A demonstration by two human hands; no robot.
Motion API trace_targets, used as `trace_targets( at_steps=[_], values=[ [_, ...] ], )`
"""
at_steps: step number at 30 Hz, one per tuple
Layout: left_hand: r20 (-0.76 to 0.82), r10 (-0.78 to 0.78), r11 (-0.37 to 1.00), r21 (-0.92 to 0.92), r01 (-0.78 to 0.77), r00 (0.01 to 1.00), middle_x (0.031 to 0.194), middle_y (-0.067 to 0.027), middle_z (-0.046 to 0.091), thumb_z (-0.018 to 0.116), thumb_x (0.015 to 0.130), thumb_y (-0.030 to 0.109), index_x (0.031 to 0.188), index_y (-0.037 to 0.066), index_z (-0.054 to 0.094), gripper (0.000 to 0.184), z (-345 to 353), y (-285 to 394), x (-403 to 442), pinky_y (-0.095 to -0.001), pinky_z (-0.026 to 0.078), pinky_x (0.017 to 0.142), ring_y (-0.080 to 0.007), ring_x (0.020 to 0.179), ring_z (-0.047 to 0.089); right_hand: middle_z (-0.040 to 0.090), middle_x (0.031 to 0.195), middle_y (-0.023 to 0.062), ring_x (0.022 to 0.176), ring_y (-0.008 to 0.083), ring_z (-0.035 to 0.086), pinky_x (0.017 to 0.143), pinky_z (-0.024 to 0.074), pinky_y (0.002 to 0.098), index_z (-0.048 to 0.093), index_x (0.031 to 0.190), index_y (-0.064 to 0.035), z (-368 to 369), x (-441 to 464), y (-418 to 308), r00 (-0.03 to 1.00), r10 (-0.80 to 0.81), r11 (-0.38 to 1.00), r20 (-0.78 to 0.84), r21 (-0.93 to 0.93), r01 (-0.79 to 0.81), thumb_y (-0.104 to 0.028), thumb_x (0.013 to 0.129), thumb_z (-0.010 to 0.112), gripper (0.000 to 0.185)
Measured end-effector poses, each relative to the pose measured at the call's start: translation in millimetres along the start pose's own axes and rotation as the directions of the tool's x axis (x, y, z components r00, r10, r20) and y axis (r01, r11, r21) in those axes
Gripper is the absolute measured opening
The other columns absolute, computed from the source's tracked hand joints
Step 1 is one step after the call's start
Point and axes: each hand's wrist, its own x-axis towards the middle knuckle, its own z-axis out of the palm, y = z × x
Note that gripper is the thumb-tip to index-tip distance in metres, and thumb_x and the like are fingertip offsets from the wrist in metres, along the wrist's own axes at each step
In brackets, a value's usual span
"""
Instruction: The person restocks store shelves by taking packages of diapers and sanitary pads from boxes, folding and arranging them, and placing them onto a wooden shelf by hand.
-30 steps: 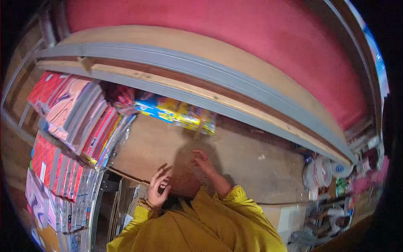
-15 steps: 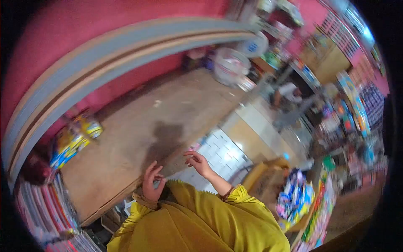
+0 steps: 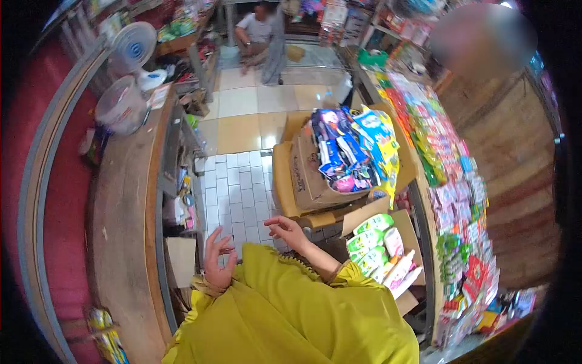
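My left hand (image 3: 219, 257) is raised in front of my yellow-green garment (image 3: 285, 309), its fingers apart and nothing in them. To its right, my right hand (image 3: 287, 233) reaches out from a gathered sleeve, fingers loosely bent and apart, also holding nothing. Both hands hover over the white tiled floor (image 3: 242, 188). Nearest to my right hand is a cardboard box (image 3: 303, 182) on a yellow-brown chair (image 3: 282, 176), topped with dark blue packets (image 3: 345, 151) and yellow packets (image 3: 379, 142). An open carton (image 3: 357, 221) of green-and-white and pink-and-white packs stands right of my right arm.
A long wooden counter (image 3: 124, 230) runs along the left, with a clear plastic tub (image 3: 123, 106) at its far end. Rows of colourful sachets (image 3: 445, 200) line the right side. A person (image 3: 254, 33) sits low at the back, beyond the floor.
My view has swung right, from the wooden counter to the aisle, and the boxes and sachets now show more fully. Both hands keep nearly the same open pose.
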Motion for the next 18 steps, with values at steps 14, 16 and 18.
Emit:
trace_targets(
  at_steps=[14, 16, 18],
  values=[
    [0.237, 0.112, 0.993, -0.063, -0.1, 0.965, 0.137, -0.0138, 0.039, 0.061, 0.083, 0.009, 0.12, 0.006, 0.054, 0.037, 7, -44, 144, -0.0303, 0.051, 0.076, -0.016, 0.089, 0.062, 0.061, 0.087, -0.0009, 0.073, 0.0058, 0.056, 0.065, 0.0442, 0.0204, 0.06, 0.109, -0.0057, -39, 71, -31, 0.919, -0.059, 0.981, -0.39, 0.147, 0.125, -0.015, 0.091, 0.055, 0.021],
    [0.26, 0.088, 0.995, -0.076, -0.07, 0.962, 0.137, -0.0155, 0.038, 0.06, 0.084, 0.007, 0.12, 0.004, 0.054, 0.037, 4, -56, 167, -0.0318, 0.051, 0.077, -0.0177, 0.089, 0.061, 0.061, 0.083, -0.0025, 0.071, 0.0044, 0.053, 0.062, 0.0419, 0.0191, 0.061, 0.108, -0.0064, -48, 92, -42, 0.89, -0.132, 0.984, -0.436, 0.053, 0.173, -0.014, 0.09, 0.057, 0.021],
    [0.317, 0.066, 0.995, -0.096, -0.038, 0.946, 0.137, -0.0164, 0.037, 0.06, 0.084, 0.006, 0.12, 0.004, 0.053, 0.037, 6, -64, 182, -0.0325, 0.051, 0.077, -0.0184, 0.089, 0.061, 0.06, 0.077, -0.004, 0.065, 0.0028, 0.051, 0.059, 0.0393, 0.0168, 0.063, 0.107, -0.0072, -58, 103, -53, 0.818, -0.214, 0.964, -0.533, 0.022, 0.266, -0.012, 0.088, 0.058, 0.02]
  ],
)
